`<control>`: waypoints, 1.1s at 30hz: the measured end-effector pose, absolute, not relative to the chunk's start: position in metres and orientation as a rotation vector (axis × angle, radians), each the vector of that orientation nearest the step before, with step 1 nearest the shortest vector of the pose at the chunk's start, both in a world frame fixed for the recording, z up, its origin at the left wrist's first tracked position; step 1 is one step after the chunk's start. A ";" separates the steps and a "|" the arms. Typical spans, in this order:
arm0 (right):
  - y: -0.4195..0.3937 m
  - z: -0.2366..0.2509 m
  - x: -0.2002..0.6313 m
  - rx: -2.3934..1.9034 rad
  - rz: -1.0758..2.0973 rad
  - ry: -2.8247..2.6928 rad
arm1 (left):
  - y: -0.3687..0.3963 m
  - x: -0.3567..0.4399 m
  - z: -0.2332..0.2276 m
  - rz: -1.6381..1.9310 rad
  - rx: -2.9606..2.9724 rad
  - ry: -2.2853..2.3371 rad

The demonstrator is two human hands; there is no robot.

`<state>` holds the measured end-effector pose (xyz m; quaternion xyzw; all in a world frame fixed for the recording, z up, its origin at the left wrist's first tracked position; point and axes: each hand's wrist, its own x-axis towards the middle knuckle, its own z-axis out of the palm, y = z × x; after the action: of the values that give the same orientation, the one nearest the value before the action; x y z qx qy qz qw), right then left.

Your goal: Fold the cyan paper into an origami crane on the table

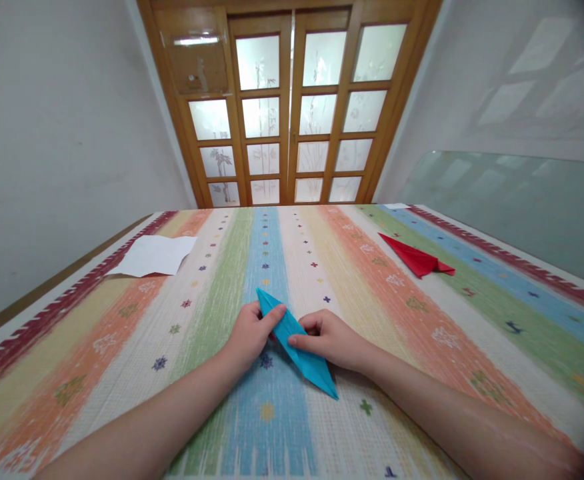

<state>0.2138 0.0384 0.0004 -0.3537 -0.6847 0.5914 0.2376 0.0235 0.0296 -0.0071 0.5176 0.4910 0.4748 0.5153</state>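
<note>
Two bare forearms reach in from the near edge over a desk point(422, 320) covered with a cloth striped lengthwise in red, orange, green, blue, yellow and white, with small woven motifs. Beyond the far edge stands a wooden door point(292, 107) with frosted glass panes; plain walls flank it, and a glass sheet point(512, 200) leans along the right wall.

On the far left of the desk lies a white sheet of paper point(153, 256), flat and well apart from the hands. On the far right lies a folded red paper point(415, 256), pointed at its far-left end, also well apart.

Near the middle, on the blue stripe, lies a folded blue paper point(297, 343), long and narrow, pointed at both ends, running from far left to near right. The left hand point(249, 333) pinches its far end, thumb on top. The right hand point(332, 337) presses its middle from the right side, thumb laid on the fold, fingers curled. Its near point juts free of both hands.
</note>
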 end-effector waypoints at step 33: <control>0.038 -0.009 0.213 -0.853 1.462 -1.413 | 0.031 0.025 -0.014 1.071 1.251 1.063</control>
<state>0.2130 0.0382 -0.0087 -0.3453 -0.5717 0.5918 0.4513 0.0251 0.0312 -0.0139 0.5303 0.4502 0.4536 0.5571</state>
